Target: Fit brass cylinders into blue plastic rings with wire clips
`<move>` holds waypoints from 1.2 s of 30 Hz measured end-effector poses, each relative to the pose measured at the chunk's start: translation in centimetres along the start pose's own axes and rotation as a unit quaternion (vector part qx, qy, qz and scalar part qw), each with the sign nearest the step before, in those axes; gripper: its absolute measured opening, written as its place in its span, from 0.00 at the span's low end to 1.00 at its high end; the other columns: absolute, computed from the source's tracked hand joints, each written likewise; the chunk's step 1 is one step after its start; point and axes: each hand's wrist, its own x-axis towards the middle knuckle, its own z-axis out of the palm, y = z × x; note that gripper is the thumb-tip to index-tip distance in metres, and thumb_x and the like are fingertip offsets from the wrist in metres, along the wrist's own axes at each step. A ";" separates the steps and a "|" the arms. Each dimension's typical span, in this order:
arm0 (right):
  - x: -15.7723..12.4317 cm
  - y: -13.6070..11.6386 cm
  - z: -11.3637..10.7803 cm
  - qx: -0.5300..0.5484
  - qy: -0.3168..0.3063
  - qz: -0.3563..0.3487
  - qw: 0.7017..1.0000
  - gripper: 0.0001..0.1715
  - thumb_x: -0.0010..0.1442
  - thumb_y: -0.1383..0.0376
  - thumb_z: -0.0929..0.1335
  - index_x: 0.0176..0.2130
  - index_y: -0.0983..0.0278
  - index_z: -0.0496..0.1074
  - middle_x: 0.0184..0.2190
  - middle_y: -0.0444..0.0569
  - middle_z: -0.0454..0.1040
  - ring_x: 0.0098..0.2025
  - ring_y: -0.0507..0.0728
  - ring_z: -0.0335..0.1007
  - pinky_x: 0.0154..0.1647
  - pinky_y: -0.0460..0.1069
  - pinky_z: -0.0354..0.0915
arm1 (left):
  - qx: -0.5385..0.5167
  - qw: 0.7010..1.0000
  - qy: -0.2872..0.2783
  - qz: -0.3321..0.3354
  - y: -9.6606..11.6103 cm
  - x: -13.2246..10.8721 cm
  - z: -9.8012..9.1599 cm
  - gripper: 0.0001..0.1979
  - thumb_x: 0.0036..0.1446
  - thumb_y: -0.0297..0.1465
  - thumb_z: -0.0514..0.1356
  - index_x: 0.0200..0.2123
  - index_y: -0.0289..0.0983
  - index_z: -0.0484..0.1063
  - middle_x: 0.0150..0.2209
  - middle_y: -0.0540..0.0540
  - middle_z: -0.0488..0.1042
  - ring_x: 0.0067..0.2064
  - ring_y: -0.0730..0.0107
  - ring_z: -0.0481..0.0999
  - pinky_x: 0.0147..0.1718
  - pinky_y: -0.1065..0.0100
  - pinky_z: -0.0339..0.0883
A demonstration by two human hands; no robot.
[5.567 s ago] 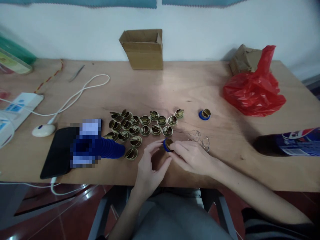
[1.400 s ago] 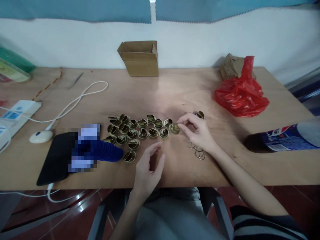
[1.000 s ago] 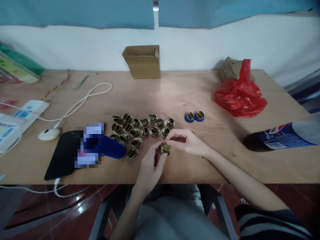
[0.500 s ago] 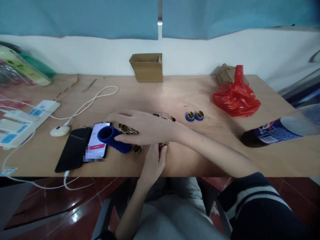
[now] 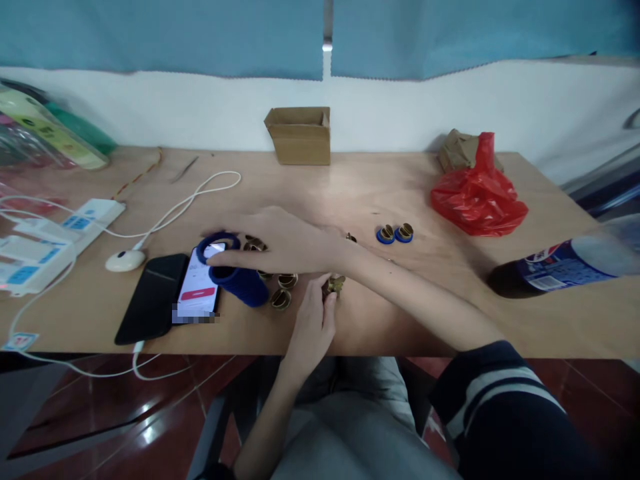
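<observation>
My right hand (image 5: pixel 270 240) reaches across to the left, thumb and fingers closed on a blue ring (image 5: pixel 202 251). That ring is tilted just above a stack of blue rings (image 5: pixel 245 285), which lies slanted on the table. In front of me my left hand (image 5: pixel 314 313) pinches a small gold-coloured metal piece (image 5: pixel 335 287). Round gold metal pieces (image 5: pixel 281 299) lie between my hands, several of them partly hidden under my right hand. Farther right, two blue rings (image 5: pixel 385 235) lie side by side, each with a gold round piece on it.
Left of the stack are a lit phone (image 5: pixel 200 283), a black phone (image 5: pixel 151 300), a white cable puck (image 5: pixel 125 260) and a power strip (image 5: pixel 95 220). An open cardboard box (image 5: pixel 303 143) stands at the back. A red bag (image 5: pixel 477 203) and cola bottle (image 5: pixel 545 270) are at right.
My right hand has lifted a blue ring off the top of the stack. The gold piece in my left hand shows more clearly. The whole view has shifted slightly.
</observation>
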 end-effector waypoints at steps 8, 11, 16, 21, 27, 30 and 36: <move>-9.9 1.6 -3.0 0.006 0.094 0.141 0.986 0.14 0.72 0.59 0.67 0.50 0.65 0.75 0.43 0.48 0.81 0.41 0.53 0.76 0.43 0.49 0.70 | -0.231 0.967 0.079 -0.068 -0.3 -0.1 0.6 0.19 0.61 0.29 0.64 0.54 0.41 0.68 0.56 0.42 0.76 0.56 0.62 0.79 0.56 0.58 0.75; -13.6 1.9 -1.7 0.027 0.099 0.215 0.971 0.13 0.71 0.60 0.68 0.50 0.64 0.75 0.43 0.49 0.81 0.40 0.54 0.77 0.40 0.48 0.71 | -0.265 0.954 0.104 -0.090 -0.3 -0.2 0.7 0.21 0.57 0.29 0.67 0.52 0.41 0.68 0.54 0.42 0.77 0.55 0.62 0.81 0.56 0.59 0.76; -16.3 1.2 1.1 0.073 0.078 0.221 0.969 0.17 0.71 0.60 0.68 0.56 0.63 0.73 0.49 0.52 0.81 0.47 0.57 0.79 0.49 0.53 0.73 | -0.284 0.943 0.142 -0.104 -0.2 -0.1 0.3 0.20 0.55 0.30 0.69 0.49 0.41 0.68 0.50 0.43 0.79 0.51 0.63 0.83 0.53 0.61 0.78; -16.8 1.0 2.2 0.062 0.071 0.244 0.965 0.25 0.70 0.60 0.70 0.62 0.64 0.70 0.51 0.55 0.81 0.47 0.59 0.79 0.49 0.55 0.75 | -0.284 0.934 0.159 -0.145 0.0 -0.2 -0.1 0.22 0.52 0.30 0.72 0.48 0.40 0.68 0.48 0.42 0.81 0.48 0.60 0.85 0.50 0.61 0.80; -17.4 1.4 2.8 -0.034 0.064 0.192 0.979 0.26 0.71 0.61 0.69 0.65 0.61 0.68 0.60 0.56 0.76 0.64 0.62 0.71 0.62 0.61 0.71 | -0.313 0.924 0.096 -0.196 0.0 -0.2 -1.1 0.21 0.60 0.36 0.67 0.56 0.40 0.72 0.56 0.38 0.80 0.58 0.54 0.81 0.53 0.60 0.79; -17.6 1.1 3.2 -0.090 0.071 0.167 0.979 0.26 0.73 0.62 0.67 0.67 0.62 0.65 0.60 0.56 0.76 0.65 0.62 0.70 0.64 0.61 0.71 | -0.326 0.923 0.063 -0.194 -0.1 -0.2 -1.4 0.23 0.62 0.38 0.66 0.59 0.41 0.72 0.61 0.38 0.76 0.62 0.53 0.77 0.56 0.59 0.77; -17.2 0.2 2.2 -0.018 0.096 0.166 0.981 0.32 0.66 0.60 0.71 0.65 0.63 0.63 0.60 0.59 0.73 0.63 0.63 0.71 0.62 0.61 0.71 | -0.361 0.911 0.049 -0.193 -0.5 -0.4 -1.3 0.22 0.64 0.37 0.65 0.60 0.43 0.71 0.60 0.39 0.77 0.61 0.56 0.78 0.59 0.61 0.75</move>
